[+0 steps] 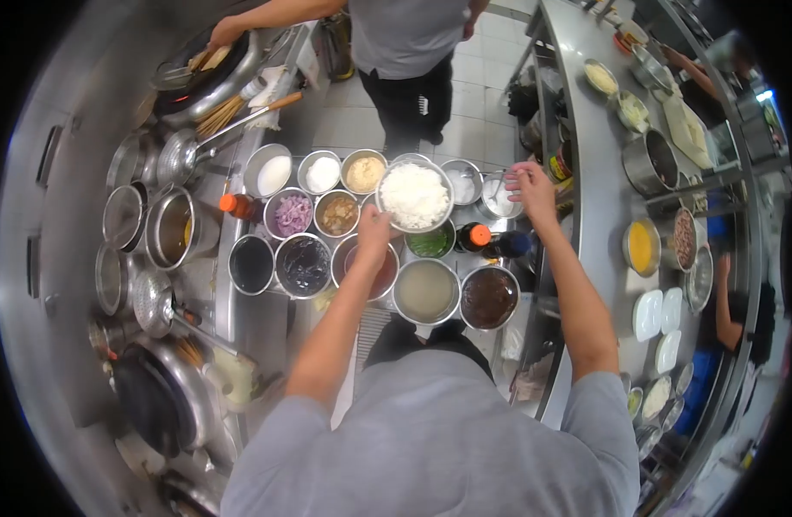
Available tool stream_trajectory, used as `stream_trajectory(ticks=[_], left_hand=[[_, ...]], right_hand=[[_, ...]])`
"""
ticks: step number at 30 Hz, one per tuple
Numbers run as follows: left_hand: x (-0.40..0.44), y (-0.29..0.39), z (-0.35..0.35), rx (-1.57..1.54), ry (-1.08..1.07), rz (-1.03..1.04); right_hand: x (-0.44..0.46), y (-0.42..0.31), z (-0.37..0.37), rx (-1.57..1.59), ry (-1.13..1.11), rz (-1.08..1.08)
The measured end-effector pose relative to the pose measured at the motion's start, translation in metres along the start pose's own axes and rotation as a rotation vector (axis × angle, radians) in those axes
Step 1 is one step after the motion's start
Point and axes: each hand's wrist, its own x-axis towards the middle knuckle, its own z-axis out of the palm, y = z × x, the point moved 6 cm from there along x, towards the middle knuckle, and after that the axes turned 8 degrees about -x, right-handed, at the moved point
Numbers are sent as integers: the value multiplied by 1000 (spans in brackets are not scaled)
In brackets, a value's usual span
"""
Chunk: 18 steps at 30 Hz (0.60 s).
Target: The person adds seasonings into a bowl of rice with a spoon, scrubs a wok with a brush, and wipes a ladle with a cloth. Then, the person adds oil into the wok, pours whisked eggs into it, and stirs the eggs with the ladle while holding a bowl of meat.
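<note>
My left hand (374,227) grips the near left rim of a metal bowl of white rice (415,196), which is over the rows of containers. My right hand (530,185) is raised beside a small container of white powder (502,196), its fingers apart and nothing visible in them. Around the bowl stand chopped purple onion (293,214), a yellowish paste (364,173), chopped greens (430,240) and a cloudy liquid (426,291). A dark sauce (489,297) is at the near right. Orange-capped bottles (474,237) stand between the containers.
Woks (161,398), skimmers (154,302) and pots (170,228) line the left side. A co-worker (409,43) stands ahead, one hand at the far wok. A steel counter (598,258) on the right bears bowls and white dishes. Other people's arms show beyond it.
</note>
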Motion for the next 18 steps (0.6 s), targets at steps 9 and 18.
stream_trajectory(ticks=[9,18], left_hand=[[-64,64,-136,176,170,127],[-121,100,-181,182,274,196]], right_hand=[[-34,-62,50,-229,11,-175],[17,-28,169,-872,-158,-232]])
